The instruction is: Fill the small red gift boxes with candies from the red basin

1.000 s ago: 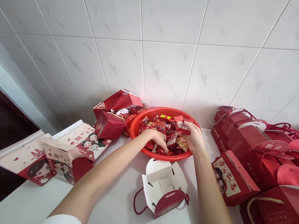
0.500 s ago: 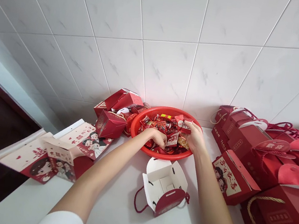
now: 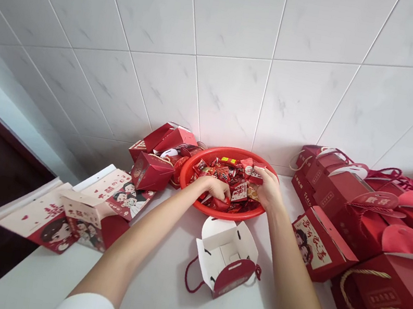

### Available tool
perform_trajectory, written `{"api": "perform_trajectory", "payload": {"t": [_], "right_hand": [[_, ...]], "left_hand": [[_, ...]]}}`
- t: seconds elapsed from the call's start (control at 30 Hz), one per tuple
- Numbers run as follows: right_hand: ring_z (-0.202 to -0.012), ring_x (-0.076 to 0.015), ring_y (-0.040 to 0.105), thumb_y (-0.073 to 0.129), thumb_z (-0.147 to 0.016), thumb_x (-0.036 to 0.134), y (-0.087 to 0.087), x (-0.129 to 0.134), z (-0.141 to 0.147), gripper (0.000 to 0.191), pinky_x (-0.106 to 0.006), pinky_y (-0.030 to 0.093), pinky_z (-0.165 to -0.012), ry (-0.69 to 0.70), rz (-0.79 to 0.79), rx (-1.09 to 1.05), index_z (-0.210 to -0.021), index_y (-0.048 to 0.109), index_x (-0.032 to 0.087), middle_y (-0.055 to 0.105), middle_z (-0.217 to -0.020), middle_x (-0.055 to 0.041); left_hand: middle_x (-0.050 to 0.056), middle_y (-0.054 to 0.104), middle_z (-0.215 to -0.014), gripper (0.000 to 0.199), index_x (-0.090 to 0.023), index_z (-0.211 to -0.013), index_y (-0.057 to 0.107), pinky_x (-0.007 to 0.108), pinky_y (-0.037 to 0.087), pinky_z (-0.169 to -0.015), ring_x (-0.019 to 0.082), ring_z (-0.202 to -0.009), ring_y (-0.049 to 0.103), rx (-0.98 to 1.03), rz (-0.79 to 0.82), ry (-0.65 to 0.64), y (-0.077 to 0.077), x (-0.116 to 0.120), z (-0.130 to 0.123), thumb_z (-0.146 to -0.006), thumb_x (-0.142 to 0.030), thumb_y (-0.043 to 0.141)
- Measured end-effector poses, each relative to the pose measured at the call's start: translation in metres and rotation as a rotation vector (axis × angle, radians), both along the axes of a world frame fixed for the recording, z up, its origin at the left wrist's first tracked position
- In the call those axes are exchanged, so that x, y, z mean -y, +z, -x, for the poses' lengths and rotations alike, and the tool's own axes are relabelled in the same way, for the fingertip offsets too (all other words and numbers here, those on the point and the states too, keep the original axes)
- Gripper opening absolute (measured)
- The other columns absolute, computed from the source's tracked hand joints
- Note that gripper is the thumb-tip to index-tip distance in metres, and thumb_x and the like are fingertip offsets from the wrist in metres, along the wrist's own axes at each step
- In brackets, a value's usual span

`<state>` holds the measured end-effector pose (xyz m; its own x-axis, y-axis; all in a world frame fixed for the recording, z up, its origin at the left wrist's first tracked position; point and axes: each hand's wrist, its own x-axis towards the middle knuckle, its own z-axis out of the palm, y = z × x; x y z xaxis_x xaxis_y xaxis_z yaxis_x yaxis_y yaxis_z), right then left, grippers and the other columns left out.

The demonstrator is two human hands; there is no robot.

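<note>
A red plastic basket [image 3: 184,174] full of small wrapped candies [image 3: 240,192] stands against the wall. My left hand [image 3: 218,189] is down inside it, fingers curled on a red-wrapped candy [image 3: 225,203]. At the basket's right side, my right hand [image 3: 269,188] has its thumb and fingers closed on a red-and-white candy packet [image 3: 255,176], partly covered by the fingers. In front of the basket sits an open gift box [image 3: 228,263], white inside and dark red outside, with a dark red cord handle. Its flaps are spread, and neither hand touches it.
Several red gift boxes [image 3: 360,206] with cord handles crowd the right side of the white table [image 3: 167,295]. More red boxes [image 3: 153,172] lie left of the basket. Printed cream-and-red bags [image 3: 38,216] rest at the table's left edge. The tiled wall [image 3: 224,94] rises behind.
My left hand's fingers have gathered in on a red-wrapped candy, which now shows at the fingertips. The right hand has barely moved, and the open box is in the same place.
</note>
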<state>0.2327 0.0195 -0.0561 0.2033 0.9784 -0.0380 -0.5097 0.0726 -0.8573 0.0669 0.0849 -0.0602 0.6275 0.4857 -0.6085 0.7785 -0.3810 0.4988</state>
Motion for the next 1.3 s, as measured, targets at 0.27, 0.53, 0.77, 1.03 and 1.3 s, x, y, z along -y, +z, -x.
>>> {"api": "perform_trajectory", "payload": {"t": [0.27, 0.53, 0.77, 1.03, 1.3], "right_hand": [[-0.071, -0.0157, 0.062, 0.083, -0.052, 0.034, -0.003, -0.002, 0.0, 0.029, -0.026, 0.049, -0.056, -0.003, -0.013, 0.012, -0.072, 0.066, 0.02, 0.067, -0.075, 0.0008], [-0.075, -0.0163, 0.061, 0.079, -0.055, 0.034, -0.003, -0.003, -0.001, 0.025, -0.026, 0.05, -0.058, 0.011, -0.012, 0.002, -0.071, 0.066, 0.02, 0.068, -0.079, -0.0002], [-0.075, -0.0162, 0.06, 0.077, -0.057, 0.033, -0.002, -0.001, -0.001, 0.022, -0.026, 0.05, -0.058, 0.012, -0.011, 0.014, -0.07, 0.066, 0.02, 0.067, -0.078, -0.0002], [-0.075, -0.0165, 0.061, 0.08, -0.054, 0.036, -0.004, -0.003, -0.002, 0.027, -0.026, 0.049, -0.057, 0.003, -0.018, 0.018, -0.072, 0.066, 0.02, 0.066, -0.079, 0.0003], [-0.074, -0.0174, 0.063, 0.081, -0.054, 0.037, -0.007, -0.004, -0.002, 0.029, -0.027, 0.051, -0.058, 0.013, -0.021, 0.006, -0.072, 0.067, 0.02, 0.069, -0.079, -0.0006]], "left_hand": [[-0.001, 0.066, -0.065, 0.019, -0.016, -0.067, 0.069, 0.024, 0.045, -0.063, 0.015, -0.064, 0.059, 0.494, -0.12, 0.26, 0.007, -0.003, 0.013, -0.057, -0.029, 0.08], [0.003, 0.071, -0.075, 0.028, -0.014, -0.076, 0.069, 0.033, 0.051, -0.079, 0.02, -0.076, 0.065, 0.708, -0.131, 0.45, 0.006, -0.006, 0.014, -0.061, -0.033, 0.084], [0.005, 0.075, -0.086, 0.022, -0.016, -0.093, 0.071, 0.03, 0.052, -0.077, 0.021, -0.078, 0.068, 0.659, -0.195, 0.583, 0.006, -0.003, 0.012, -0.08, -0.033, 0.074], [0.005, 0.077, -0.084, 0.029, -0.017, -0.105, 0.072, 0.029, 0.053, -0.075, 0.021, -0.078, 0.07, 0.387, -0.132, 0.424, 0.007, -0.005, 0.017, -0.078, -0.019, 0.063], [-0.001, 0.075, -0.074, 0.029, -0.027, -0.081, 0.079, 0.023, 0.046, -0.063, 0.02, -0.07, 0.065, 0.072, -0.361, 0.093, 0.02, 0.002, 0.011, -0.053, -0.023, 0.076]]}}
